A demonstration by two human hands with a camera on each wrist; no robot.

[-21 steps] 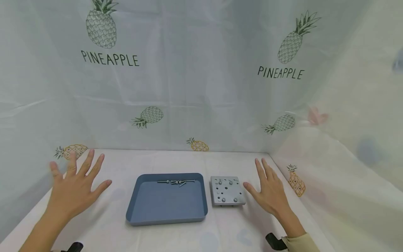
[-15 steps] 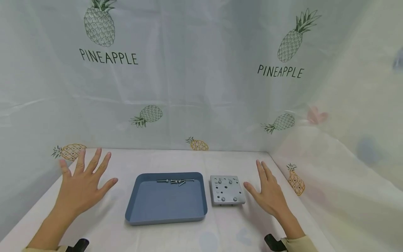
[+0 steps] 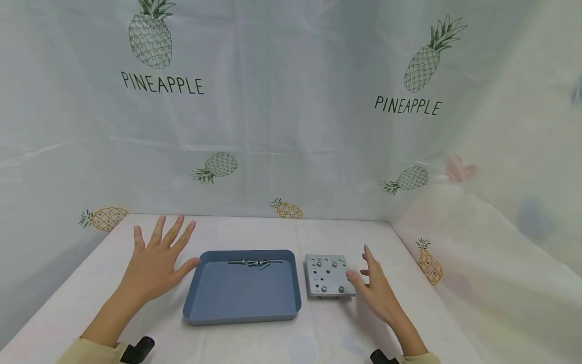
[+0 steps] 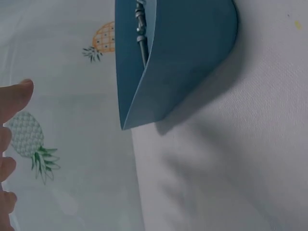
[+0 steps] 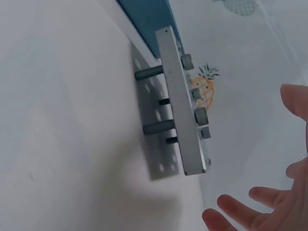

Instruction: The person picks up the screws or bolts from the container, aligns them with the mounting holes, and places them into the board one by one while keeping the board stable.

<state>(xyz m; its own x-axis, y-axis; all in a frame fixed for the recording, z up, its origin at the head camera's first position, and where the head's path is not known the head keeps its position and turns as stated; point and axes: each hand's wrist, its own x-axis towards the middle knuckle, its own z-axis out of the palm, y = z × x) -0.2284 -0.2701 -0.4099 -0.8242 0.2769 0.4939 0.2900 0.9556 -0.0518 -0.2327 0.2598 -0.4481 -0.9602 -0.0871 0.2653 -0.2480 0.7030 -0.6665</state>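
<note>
A blue rectangular tray [image 3: 241, 298] sits mid-table, with several silver screws [image 3: 256, 262] lying along its far side. My left hand [image 3: 156, 263] is held over the table at the tray's left, fingers spread and holding nothing. To the tray's right is a silver metal plate [image 3: 334, 277] with holes and several bolts in it; in the right wrist view, threaded bolt ends [image 5: 159, 127] stick out below the plate. My right hand [image 3: 375, 288] hovers at the plate's right edge, its thumb overlapping that edge in the head view. The fingers of this hand are loosely bent around nothing.
A white cloth [image 3: 245, 344] covers the table. Behind it and along the right hangs a pale curtain [image 3: 291, 116] printed with pineapples. Each wrist wears a black device [image 3: 138, 350] near a beige sleeve [image 3: 93, 352].
My left hand has moved right, closer to the tray. My right hand has shifted slightly left to the metal plate, and its fingers have bent. Tray, screws and plate stay put.
</note>
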